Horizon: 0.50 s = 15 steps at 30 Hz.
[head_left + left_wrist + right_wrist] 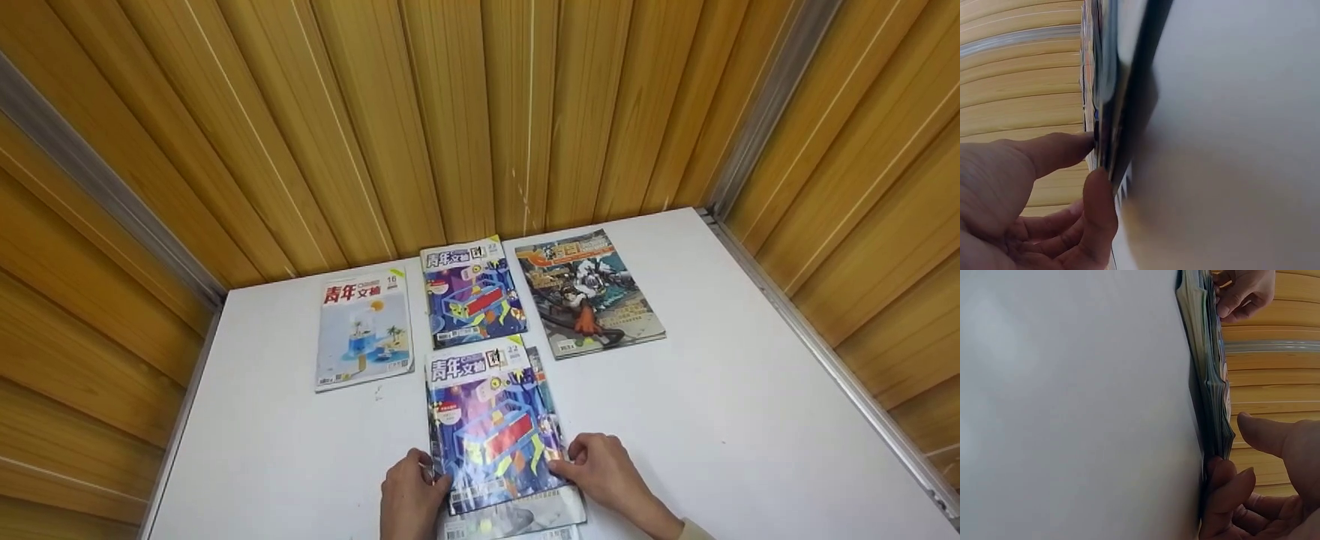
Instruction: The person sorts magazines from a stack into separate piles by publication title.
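Note:
A purple-and-blue magazine (491, 420) with a 22 at its top corner lies on top of a small stack. Beneath it show the lower edge of a grey-toned magazine (517, 517) and a strip of another. My left hand (412, 491) is at the lower left edge, and in the left wrist view thumb and forefinger pinch the magazine edges (1107, 112). At the lower right edge, my right hand (611, 476) holds the magazine, thumb over the cover. The right wrist view shows that hand's curled fingers (1227, 495) at the page edges (1210, 382), the thumb slightly off.
Three magazine spots line the back of the white table (720, 420): a white-covered magazine (364, 330) at left, a purple magazine (472, 292) in the middle, a dark robot-cover magazine (589, 292) at right. Wood-patterned panels (450, 112) enclose the back and sides.

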Motion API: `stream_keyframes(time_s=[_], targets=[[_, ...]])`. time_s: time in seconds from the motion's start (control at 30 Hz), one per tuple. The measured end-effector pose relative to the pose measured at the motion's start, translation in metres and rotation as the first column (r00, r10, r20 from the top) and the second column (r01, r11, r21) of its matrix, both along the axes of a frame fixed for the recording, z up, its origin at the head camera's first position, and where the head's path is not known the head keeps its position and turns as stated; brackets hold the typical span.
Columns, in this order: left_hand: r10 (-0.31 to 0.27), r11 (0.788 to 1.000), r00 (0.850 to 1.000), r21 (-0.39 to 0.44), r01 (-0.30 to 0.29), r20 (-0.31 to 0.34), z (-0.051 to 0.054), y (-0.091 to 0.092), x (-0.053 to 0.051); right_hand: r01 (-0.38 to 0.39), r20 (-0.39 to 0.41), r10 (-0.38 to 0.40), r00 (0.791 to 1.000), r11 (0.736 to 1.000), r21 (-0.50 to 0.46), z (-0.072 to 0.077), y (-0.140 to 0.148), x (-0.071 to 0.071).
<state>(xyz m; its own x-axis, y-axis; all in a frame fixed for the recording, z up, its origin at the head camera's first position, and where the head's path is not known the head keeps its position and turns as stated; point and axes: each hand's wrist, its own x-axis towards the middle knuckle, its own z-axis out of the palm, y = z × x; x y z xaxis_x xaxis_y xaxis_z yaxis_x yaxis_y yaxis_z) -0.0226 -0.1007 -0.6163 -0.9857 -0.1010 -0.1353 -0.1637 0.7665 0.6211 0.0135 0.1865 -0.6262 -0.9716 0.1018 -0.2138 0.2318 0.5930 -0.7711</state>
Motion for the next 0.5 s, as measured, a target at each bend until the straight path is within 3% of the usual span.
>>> stream_keyframes(time_s=[0.2,0.37,0.5], targets=[[0.025,0.996,0.999,-0.088,-0.029,-0.043,-0.006,0.009,0.003,0.001,-0.016,-0.001,1.0,1.0,0.003,-0.002,0.0,0.001],[0.022,0.996,0.999,-0.091,-0.025,-0.033,-0.005,0.014,0.008,0.001,-0.032,-0.001,0.999,1.0,0.003,-0.003,-0.001,0.001],[0.012,0.996,1.0,-0.089,-0.011,0.007,-0.009,0.014,0.005,0.004,-0.037,-0.004,0.999,1.0,0.011,-0.002,-0.002,0.001]])
